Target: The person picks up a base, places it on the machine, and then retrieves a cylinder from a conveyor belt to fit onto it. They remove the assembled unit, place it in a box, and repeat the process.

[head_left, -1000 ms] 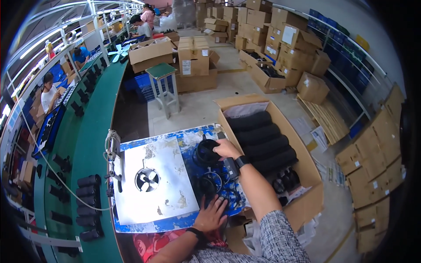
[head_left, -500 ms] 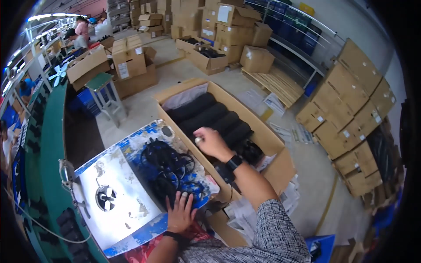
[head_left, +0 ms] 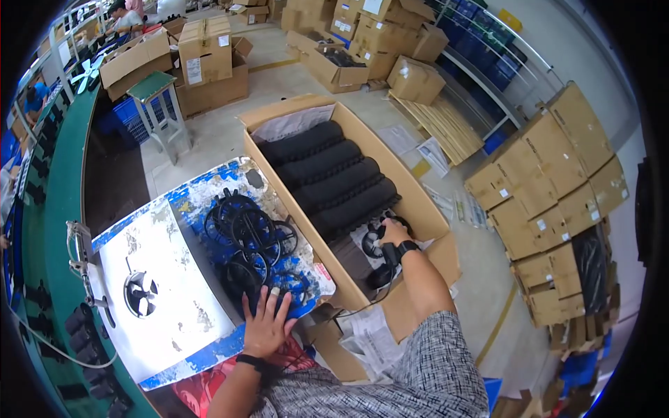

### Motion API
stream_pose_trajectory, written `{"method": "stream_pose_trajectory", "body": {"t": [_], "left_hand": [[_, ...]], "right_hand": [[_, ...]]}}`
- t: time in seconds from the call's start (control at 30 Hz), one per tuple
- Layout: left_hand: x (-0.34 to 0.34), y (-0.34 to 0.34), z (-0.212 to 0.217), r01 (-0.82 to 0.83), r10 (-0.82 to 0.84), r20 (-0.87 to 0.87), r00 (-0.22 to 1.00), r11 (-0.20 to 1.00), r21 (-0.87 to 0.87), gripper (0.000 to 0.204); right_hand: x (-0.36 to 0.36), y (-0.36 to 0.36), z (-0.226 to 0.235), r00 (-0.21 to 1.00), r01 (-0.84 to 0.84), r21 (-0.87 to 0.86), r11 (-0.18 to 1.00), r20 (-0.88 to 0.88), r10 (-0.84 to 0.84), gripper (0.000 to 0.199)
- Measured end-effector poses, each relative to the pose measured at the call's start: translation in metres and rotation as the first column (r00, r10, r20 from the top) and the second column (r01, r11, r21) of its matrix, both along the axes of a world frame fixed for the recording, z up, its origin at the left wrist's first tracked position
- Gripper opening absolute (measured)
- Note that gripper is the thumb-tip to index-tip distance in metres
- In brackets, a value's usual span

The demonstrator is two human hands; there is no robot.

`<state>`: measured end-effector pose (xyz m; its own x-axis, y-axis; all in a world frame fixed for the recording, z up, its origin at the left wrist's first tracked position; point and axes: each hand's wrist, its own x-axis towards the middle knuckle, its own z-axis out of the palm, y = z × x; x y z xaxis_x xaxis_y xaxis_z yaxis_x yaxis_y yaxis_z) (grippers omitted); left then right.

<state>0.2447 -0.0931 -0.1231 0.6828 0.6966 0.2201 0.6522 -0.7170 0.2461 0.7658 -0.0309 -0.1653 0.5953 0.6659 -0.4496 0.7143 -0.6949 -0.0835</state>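
Picking step: the right hand [head_left: 391,232] reaches into the cardboard box [head_left: 411,191], seemingly clenched on a black fan guard [head_left: 374,244]; next, lift it clear. The left hand [head_left: 267,322] lies open on the table [head_left: 174,306].

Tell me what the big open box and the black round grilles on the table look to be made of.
Open box: plain brown corrugated cardboard, matte, with folded flaps. Black round grilles: thin dark rings and spokes, probably coated wire or moulded plastic; the view cannot settle which.
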Motion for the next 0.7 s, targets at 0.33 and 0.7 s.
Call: {"method": "stream_pose_trajectory", "body": {"t": [0.33, 0.7], "left_hand": [[0.002, 0.000, -0.002, 0.001, -0.001, -0.001, 1.000, 1.000, -0.006, 0.068], [0.002, 0.001, 0.002, -0.003, 0.004, -0.010, 1.000, 1.000, 0.010, 0.067]], "right_hand": [[0.012, -0.005, -0.020, 0.838, -0.204, 0.077, 0.976, -0.502, 0.215, 0.051], [-0.100, -0.018, -0.025, 0.903, -0.364, -0.097, 0.926, 0.206, 0.377, 0.037]]}}
